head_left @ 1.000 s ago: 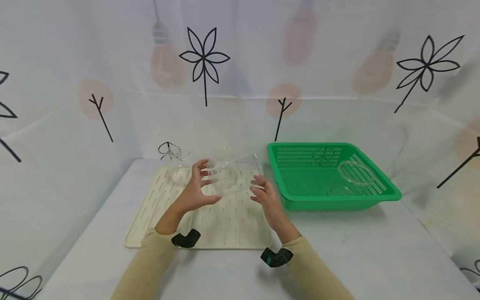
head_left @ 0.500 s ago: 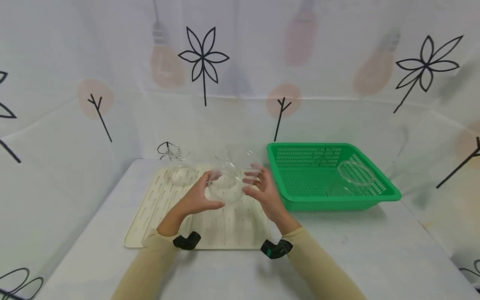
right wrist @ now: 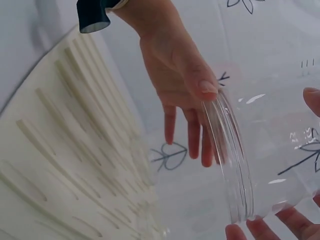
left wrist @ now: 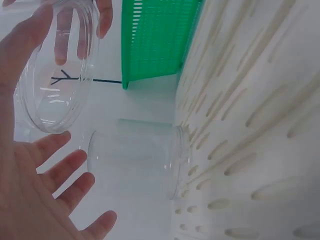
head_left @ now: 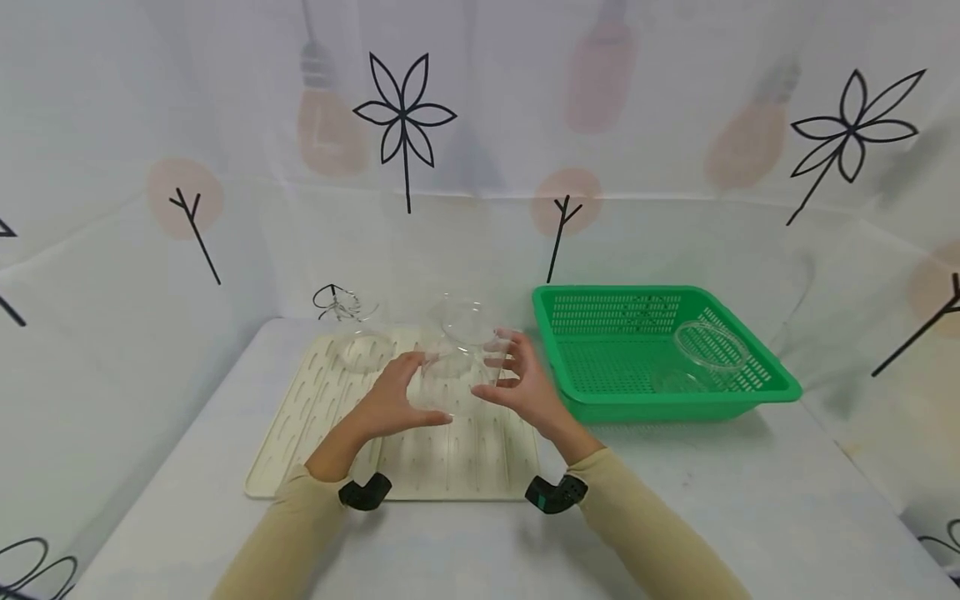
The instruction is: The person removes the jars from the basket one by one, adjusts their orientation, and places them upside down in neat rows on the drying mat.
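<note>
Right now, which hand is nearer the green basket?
Right. The right hand is just left of the green basket; the left hand is farther left, across the clear jar from it.

The left sleeve [head_left: 273,533] and right sleeve [head_left: 656,525] are long, plain and beige, the left one softly wrinkled towards its end. Both the left hand [head_left: 393,398] and right hand [head_left: 525,387] are bare. The left wrist device [head_left: 365,492] is black and bent; the right wrist device [head_left: 557,494], also black and bent, carries a small green patch [head_left: 541,500] and fine dots.
</note>
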Tool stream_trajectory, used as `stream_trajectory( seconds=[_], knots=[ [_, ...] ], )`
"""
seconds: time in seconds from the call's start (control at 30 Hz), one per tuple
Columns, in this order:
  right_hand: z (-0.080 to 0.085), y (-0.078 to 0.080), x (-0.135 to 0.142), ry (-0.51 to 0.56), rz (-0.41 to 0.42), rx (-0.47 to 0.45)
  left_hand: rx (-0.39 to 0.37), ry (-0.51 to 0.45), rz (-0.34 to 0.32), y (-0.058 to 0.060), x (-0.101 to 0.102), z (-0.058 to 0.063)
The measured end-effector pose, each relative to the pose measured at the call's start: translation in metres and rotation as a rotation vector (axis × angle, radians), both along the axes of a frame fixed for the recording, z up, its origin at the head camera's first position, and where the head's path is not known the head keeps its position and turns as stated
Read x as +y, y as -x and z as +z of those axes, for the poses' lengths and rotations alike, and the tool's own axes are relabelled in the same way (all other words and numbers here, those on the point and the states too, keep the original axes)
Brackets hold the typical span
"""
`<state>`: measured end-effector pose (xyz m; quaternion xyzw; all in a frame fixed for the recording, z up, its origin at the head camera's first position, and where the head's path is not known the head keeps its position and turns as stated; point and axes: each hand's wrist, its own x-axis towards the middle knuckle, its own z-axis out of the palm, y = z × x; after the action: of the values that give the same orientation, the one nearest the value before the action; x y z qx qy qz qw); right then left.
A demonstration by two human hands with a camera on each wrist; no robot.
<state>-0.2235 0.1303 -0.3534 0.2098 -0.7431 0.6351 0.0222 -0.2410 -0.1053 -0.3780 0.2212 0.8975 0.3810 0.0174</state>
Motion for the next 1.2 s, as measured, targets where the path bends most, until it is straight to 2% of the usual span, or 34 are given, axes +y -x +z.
stream_trajectory(
  seconds=[0.23,0.5,0.57,0.93,1.2],
  knots=[
    [-0.003,0.007,0.002,0.006,-0.012,-0.018,0.098,0.056,0.050,-0.001,-0.018,-0.008],
    [-0.008,0.011,0.002,-0.010,-0.030,-0.050,0.249,0.210,0.116,-0.011,-0.054,-0.025],
    [-0.009,0.012,0.001,-0.008,-0.032,-0.055,0.263,0.249,0.128,-0.015,-0.064,-0.029],
    [-0.010,0.013,-0.005,-0.020,0.000,-0.077,0.255,0.357,0.158,-0.028,-0.126,-0.047],
    [-0.014,0.017,-0.014,-0.020,-0.002,-0.097,0.123,0.456,0.152,-0.035,-0.165,-0.055]
  ],
)
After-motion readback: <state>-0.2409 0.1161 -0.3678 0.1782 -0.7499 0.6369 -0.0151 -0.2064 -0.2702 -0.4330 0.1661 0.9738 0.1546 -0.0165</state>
